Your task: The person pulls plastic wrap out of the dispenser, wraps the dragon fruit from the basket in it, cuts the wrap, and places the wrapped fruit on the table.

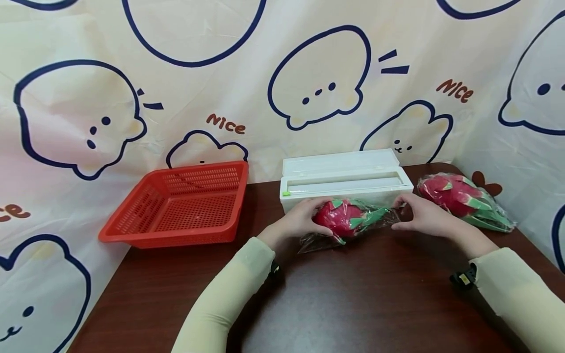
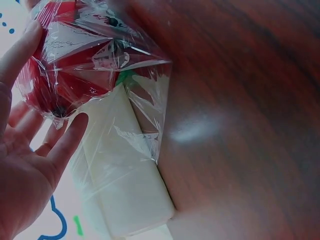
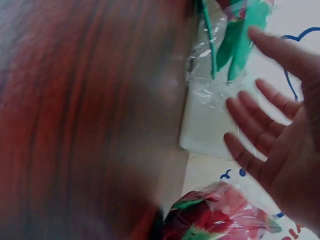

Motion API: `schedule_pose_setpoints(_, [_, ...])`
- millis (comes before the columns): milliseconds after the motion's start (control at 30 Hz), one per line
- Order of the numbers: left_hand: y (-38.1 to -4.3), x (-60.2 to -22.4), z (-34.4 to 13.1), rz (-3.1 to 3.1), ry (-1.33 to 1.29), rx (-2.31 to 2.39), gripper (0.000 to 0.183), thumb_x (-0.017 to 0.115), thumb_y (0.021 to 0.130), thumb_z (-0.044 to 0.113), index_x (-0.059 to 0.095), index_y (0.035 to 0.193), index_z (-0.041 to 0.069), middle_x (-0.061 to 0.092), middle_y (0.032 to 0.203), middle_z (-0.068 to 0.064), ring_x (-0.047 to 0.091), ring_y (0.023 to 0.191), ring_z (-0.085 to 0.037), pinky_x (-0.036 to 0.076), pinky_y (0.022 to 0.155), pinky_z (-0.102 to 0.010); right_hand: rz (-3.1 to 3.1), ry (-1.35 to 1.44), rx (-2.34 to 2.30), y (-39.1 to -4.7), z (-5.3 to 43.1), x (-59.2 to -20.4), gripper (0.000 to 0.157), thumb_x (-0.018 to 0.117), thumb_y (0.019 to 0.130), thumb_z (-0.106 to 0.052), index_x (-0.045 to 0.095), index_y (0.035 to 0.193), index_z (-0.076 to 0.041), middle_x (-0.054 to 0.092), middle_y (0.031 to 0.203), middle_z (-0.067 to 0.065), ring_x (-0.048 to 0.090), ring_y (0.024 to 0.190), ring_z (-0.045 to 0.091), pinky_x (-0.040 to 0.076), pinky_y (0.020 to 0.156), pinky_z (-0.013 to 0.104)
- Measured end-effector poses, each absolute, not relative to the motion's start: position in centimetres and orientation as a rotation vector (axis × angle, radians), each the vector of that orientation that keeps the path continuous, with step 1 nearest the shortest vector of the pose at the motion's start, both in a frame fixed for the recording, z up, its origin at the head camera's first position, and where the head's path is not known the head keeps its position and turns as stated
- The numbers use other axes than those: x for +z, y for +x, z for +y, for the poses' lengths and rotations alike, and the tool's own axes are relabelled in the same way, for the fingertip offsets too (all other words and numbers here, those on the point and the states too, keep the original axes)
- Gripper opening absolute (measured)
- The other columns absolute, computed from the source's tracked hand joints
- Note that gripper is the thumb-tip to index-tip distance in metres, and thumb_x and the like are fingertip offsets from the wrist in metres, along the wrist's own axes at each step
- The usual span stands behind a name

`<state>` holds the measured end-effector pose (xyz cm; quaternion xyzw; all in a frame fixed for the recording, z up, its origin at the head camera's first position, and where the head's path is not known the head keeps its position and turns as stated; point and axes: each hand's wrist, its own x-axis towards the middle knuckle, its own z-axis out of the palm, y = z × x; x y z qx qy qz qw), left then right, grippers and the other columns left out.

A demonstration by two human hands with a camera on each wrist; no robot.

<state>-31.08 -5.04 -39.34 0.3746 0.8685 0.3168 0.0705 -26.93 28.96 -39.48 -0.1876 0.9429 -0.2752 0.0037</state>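
Observation:
A red dragon fruit (image 1: 340, 218) with green scales lies in clear plastic film in front of the white box. My left hand (image 1: 304, 219) holds its left end, thumb in front and fingers behind; in the left wrist view the loose film (image 2: 147, 100) spreads out from the fruit. At the leafy right end, my right hand (image 1: 421, 215) curves around the film's tail with thumb and fingers apart. The right wrist view shows the right hand's fingers (image 3: 260, 120) spread beside the green leaf tips (image 3: 242, 47).
Behind the fruit stands the white box (image 1: 348, 184), its lid raised, with a long slot. A second wrapped dragon fruit (image 1: 461, 198) lies at the right, beyond my right forearm. A red perforated basket (image 1: 174, 240) sits at the left on the brown table (image 1: 353, 304), against a printed cloth backdrop (image 1: 212, 88).

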Motion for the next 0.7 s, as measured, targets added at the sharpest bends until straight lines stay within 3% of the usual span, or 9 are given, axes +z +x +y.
schedule_pose_setpoints(200, [-31.3, -39.4, -5.3, 2.605, 1.130, 0.970, 0.083, 0.087, 0.073, 0.031, 0.045, 0.144, 0.017, 0.059, 0.126, -0.003, 0.054, 0.113, -0.013, 0.045, 0.094, -0.027, 2.950, -0.531, -0.768, -27.9, 29.0, -40.1, 0.038, 0.084, 0.076, -0.016, 0.055, 0.099, -0.009, 0.061, 0.086, 0.002, 0.056, 0.077, 0.019, 0.052, 0.069, 0.037])
schedule_pose_setpoints(467, [-31.5, -39.5, -5.3, 2.597, 1.176, 0.964, 0.082, 0.087, 0.073, 0.030, 0.046, 0.143, 0.019, 0.059, 0.127, -0.001, 0.053, 0.113, -0.011, 0.045, 0.094, -0.027, 2.975, -0.552, -0.774, -28.4, 29.1, -39.7, 0.017, 0.077, 0.081, -0.007, 0.061, 0.088, -0.011, 0.062, 0.081, -0.001, 0.054, 0.075, 0.020, 0.052, 0.071, 0.039])
schedule_pose_setpoints(700, [-31.4, -39.3, -5.3, 2.586, 1.195, 0.958, 0.083, 0.087, 0.073, 0.031, 0.046, 0.144, 0.019, 0.060, 0.127, -0.001, 0.054, 0.114, -0.011, 0.044, 0.096, -0.027, 2.991, -0.518, -0.975, -28.5, 28.9, -38.5, 0.015, 0.076, 0.084, -0.008, 0.066, 0.096, -0.008, 0.067, 0.090, 0.005, 0.059, 0.085, 0.025, 0.051, 0.083, 0.051])
